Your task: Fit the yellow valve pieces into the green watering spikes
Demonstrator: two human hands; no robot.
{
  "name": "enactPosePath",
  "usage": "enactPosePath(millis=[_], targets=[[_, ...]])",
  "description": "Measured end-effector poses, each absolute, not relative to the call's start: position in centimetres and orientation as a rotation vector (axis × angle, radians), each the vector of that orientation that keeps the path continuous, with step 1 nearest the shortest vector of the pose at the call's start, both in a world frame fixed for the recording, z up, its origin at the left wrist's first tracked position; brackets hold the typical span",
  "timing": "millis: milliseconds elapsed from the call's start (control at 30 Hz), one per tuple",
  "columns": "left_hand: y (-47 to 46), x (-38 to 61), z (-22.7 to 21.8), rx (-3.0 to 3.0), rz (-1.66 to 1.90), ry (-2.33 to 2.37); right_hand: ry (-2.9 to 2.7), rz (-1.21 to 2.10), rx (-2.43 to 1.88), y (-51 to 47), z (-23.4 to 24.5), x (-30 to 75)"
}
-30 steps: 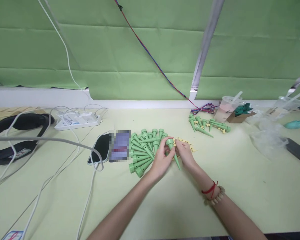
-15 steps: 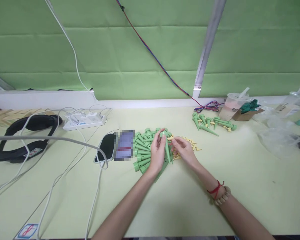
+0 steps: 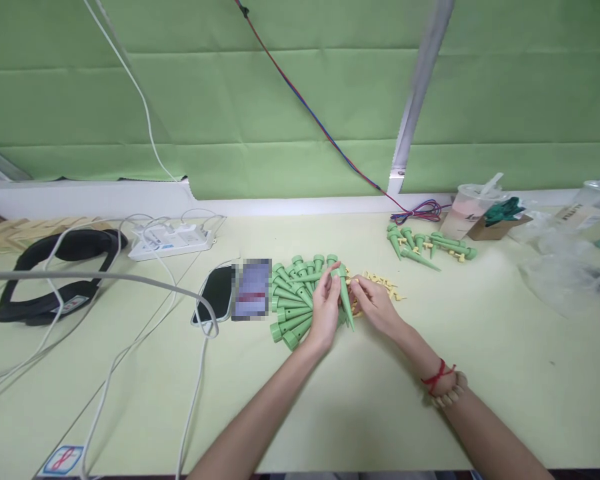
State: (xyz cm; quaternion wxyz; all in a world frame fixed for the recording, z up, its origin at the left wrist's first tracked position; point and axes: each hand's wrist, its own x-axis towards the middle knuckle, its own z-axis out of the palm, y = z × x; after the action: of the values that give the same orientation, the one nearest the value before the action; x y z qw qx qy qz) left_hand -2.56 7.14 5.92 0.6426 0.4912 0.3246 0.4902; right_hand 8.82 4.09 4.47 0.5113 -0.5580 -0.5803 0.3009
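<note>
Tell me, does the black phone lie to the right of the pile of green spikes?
No, the black phone lies on the table to the left of the pile of green spikes, next to a white cable.

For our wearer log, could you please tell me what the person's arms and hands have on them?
No sleeves or gloves show anywhere up to the picture's edge. The left hand and its wrist wear nothing. The wrist behind the right hand wears a thin red knotted cord bracelet and, beside it, a bracelet of pale round beads.
</note>
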Motion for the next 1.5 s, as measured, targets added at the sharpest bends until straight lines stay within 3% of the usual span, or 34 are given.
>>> enactPosePath(millis=[367, 567, 1000, 1233, 1500], targets=[[7.5, -3.3, 6.7, 1.48, 1.095, 0.735, -1.062, 1.114, -1.12, 4.5, 4.5, 7.8], [7.9, -3.4, 7.0, 1.458, 1.105, 0.738, -1.131, 0.822, -1.211, 4.5, 4.7, 8.4], [6.6, -2.6, 6.6, 1.149, 0.921, 0.687, -1.15, 0.671, -1.274, 3.5, 4.7, 6.0], [7.0, -2.8, 7.1, 0.95, 0.813, 0.565, -1.45, 0.167, -1.356, 3.3, 5.4, 7.0], [7.1, -2.6, 7.2, 1.009, 0.848, 0.616, -1.454, 0.238, -1.333, 3.3, 5.5, 6.9]])
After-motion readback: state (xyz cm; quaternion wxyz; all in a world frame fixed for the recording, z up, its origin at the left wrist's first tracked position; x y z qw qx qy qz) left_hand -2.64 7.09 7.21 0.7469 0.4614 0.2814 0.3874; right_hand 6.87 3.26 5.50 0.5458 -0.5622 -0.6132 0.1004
